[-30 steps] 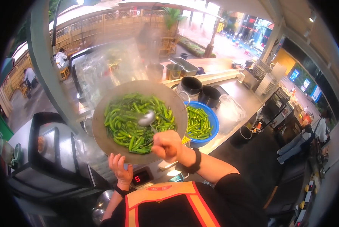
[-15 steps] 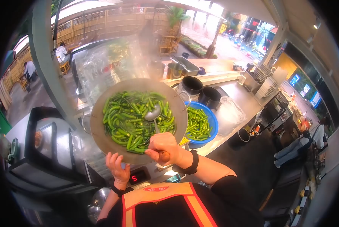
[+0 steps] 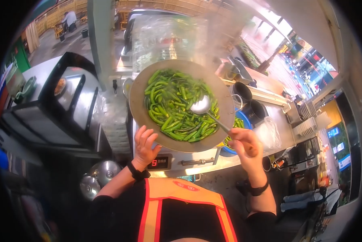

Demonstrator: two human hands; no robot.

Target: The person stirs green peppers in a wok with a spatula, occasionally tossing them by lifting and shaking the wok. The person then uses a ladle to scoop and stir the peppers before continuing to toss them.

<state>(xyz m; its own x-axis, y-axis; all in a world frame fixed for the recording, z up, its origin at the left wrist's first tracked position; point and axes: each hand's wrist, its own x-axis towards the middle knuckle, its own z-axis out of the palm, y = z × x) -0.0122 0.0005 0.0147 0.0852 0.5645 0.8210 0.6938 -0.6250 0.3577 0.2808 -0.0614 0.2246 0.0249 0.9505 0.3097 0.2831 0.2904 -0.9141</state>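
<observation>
Take the wok (image 3: 140, 97) as a clock face, with 12 at the top of the view. Green peppers (image 3: 169, 105) fill its middle, under a haze of steam. The right hand (image 3: 247, 147), at 4 o'clock, grips the handle of a metal ladle (image 3: 201, 105), whose bowl rests among the peppers just off centre toward 3. The left hand (image 3: 145, 144), at 7 to 8 o'clock, holds nothing, its fingers spread upward near the rim; I cannot tell whether it touches. A red digital display (image 3: 159, 162) sits at 7 o'clock and 2 metal lids (image 3: 106, 171) lie at 8. Toward 3 to 4 o'clock are a blue basin (image 3: 245, 117) of more green pods, 2 black pots (image 3: 241, 92) and a plastic bag (image 3: 268, 133)
</observation>
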